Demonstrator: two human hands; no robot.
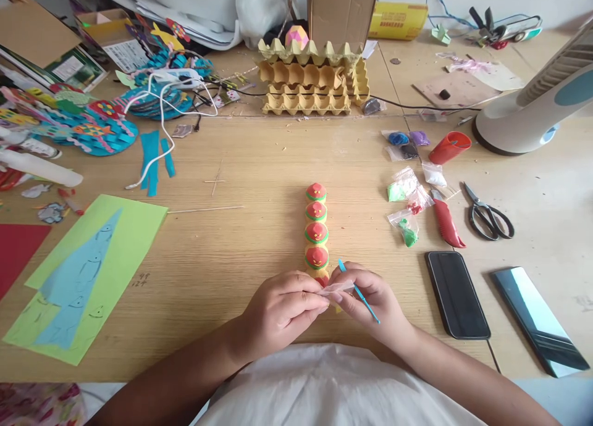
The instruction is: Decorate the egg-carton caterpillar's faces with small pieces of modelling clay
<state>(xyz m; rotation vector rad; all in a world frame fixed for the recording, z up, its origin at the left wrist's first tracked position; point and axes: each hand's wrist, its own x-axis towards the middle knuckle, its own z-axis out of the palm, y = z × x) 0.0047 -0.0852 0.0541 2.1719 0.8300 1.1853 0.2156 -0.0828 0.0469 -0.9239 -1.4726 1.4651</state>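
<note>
My left hand (pixel 290 305) is closed, its fingers pinching a small clear plastic bag (pixel 341 288) in front of my body. My right hand (pixel 375 302) holds a thin blue modelling tool (pixel 365 304) between its fingers, and its fingertips also touch the bag. Just beyond the hands stands a row of egg-carton cups (pixel 317 233) covered in red, green and yellow clay, with small yellow faces. The nearest cup is partly hidden by my fingers. What the bag contains cannot be made out.
Bagged coloured clay (pixel 407 231), a red-handled knife (pixel 447 222), scissors (pixel 490 219) and a phone (pixel 456 295) lie to the right. Green paper (pixel 139 219) with fish drawings lies left. Egg cartons (pixel 308 99) stand at the back; a white fan (pixel 514 123) stands right.
</note>
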